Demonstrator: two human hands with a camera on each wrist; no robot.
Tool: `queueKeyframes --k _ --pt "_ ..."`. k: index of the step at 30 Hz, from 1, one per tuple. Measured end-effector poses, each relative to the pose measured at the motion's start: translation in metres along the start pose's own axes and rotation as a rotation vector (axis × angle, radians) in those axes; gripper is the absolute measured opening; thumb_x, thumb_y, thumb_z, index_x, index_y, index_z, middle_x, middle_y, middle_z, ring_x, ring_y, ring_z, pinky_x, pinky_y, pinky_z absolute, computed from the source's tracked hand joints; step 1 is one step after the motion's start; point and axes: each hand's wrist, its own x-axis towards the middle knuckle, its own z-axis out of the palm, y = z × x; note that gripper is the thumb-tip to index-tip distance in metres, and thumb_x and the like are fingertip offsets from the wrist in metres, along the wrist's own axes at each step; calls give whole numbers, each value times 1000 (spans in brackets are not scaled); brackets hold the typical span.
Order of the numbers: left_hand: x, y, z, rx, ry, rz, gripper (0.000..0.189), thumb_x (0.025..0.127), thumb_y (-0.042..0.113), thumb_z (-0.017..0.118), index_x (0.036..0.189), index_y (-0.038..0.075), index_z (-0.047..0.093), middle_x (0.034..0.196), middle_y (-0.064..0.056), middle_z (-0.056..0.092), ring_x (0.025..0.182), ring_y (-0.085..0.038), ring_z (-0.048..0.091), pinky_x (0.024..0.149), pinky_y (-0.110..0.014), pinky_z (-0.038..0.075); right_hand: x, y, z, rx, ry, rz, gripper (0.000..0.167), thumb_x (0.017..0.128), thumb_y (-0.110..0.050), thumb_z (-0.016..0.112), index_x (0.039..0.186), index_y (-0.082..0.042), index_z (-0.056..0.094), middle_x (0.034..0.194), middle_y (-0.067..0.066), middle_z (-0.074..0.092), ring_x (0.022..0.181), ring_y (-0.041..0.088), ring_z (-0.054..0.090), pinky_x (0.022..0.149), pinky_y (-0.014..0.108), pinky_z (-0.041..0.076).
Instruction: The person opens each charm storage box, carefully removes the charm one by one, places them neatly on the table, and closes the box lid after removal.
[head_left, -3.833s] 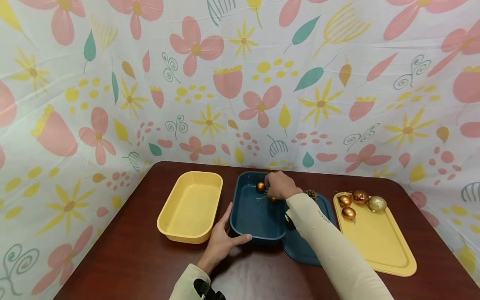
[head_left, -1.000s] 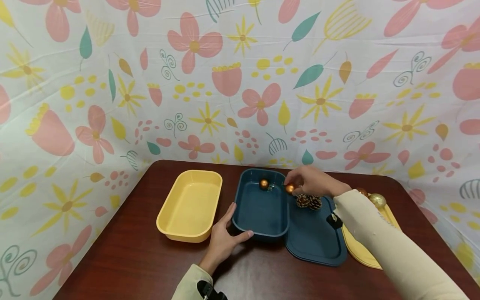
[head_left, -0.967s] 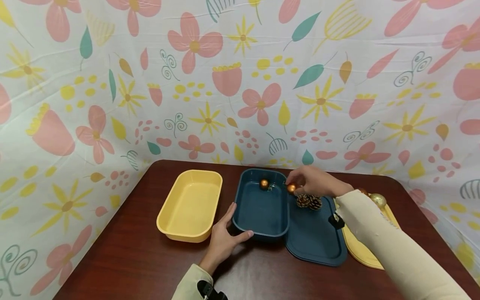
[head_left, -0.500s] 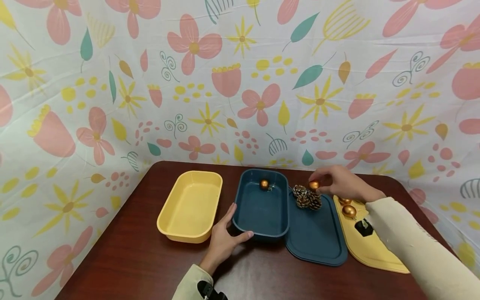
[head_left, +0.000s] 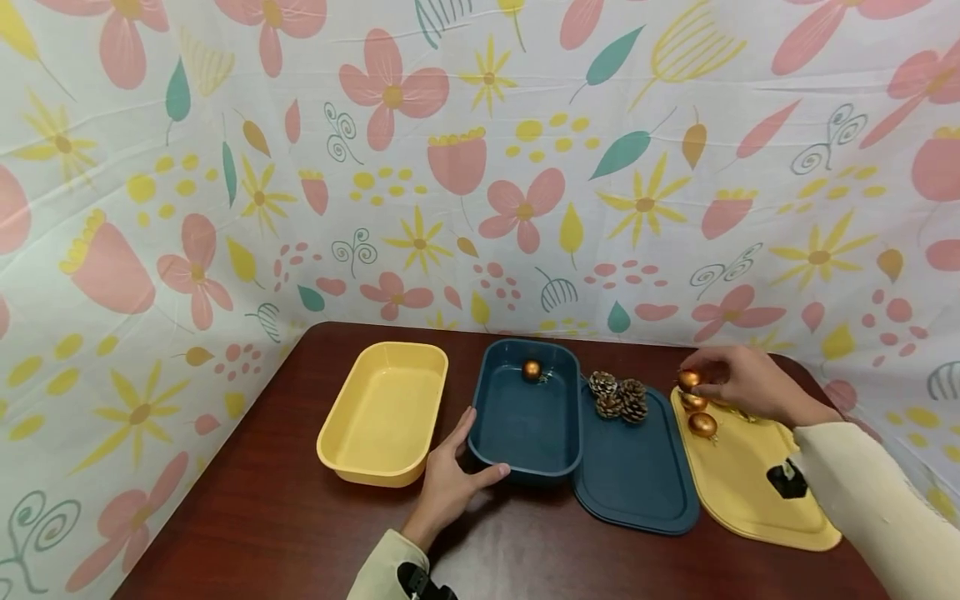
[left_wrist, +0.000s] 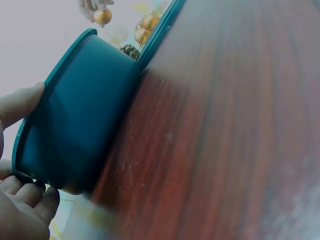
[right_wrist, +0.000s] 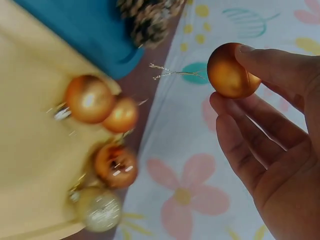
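My right hand (head_left: 757, 387) pinches a matte copper Christmas ball (right_wrist: 234, 71) between thumb and fingertips. Its thin thread loop sticks out to one side. The hand hovers over the far end of the yellow lid (head_left: 757, 492), where more baubles lie: matte copper ones (right_wrist: 90, 99), a shiny copper one (right_wrist: 116, 165) and a glittery gold one (right_wrist: 100, 210). My left hand (head_left: 447, 487) grips the near left corner of the blue container (head_left: 525, 433), thumb at the rim and fingers along its side. One copper bauble (head_left: 531, 369) lies inside that container near its far end.
Left of the blue container stands a yellow container (head_left: 378, 417) with nothing in it. A blue lid (head_left: 637, 475) lies to its right, several pine cones (head_left: 621, 398) at its far end. A floral cloth (head_left: 480, 167) hangs behind the brown table (head_left: 247, 500).
My right hand has lifted a copper ball out of the blue container and carried it rightward past the pine cones to the yellow lid. The left hand stays at the container.
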Motion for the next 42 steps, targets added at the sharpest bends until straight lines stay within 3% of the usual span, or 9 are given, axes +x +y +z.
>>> queueKeyframes --k 9,19,27,35,42 --pt "0 1 0 3 0 1 96 77 36 87 156 13 38 164 -6 35 146 -29 43 114 -50 41 -18 36 14 -19 19 108 28 85 -15 78 112 -10 74 102 9 76 84 17 67 65 27 50" --pt "1 2 0 18 2 -2 96 77 37 87 156 13 38 164 -4 35 145 -29 45 113 -49 42 -32 65 31 -65 11 132 31 82 -12 78 111 0 74 98 16 75 84 30 69 62 26 50" --pt "1 0 1 3 -6 -7 97 78 37 87 157 13 37 164 -3 34 147 -29 42 115 -49 40 -37 73 41 -76 -11 166 28 82 -11 78 108 -1 74 95 14 76 84 30 69 64 31 53" --pt "1 -1 2 10 -2 -10 96 78 37 87 157 15 37 164 -2 34 146 -30 44 115 -49 40 -42 76 49 -66 -25 200 35 81 -9 80 111 5 70 101 22 73 90 39 66 72 48 57" --pt "0 -1 1 8 6 -19 96 77 37 87 157 17 37 164 -3 34 145 -31 45 115 -50 40 -42 77 52 -77 -10 198 35 80 -13 80 109 4 70 99 21 73 87 36 67 71 48 56"
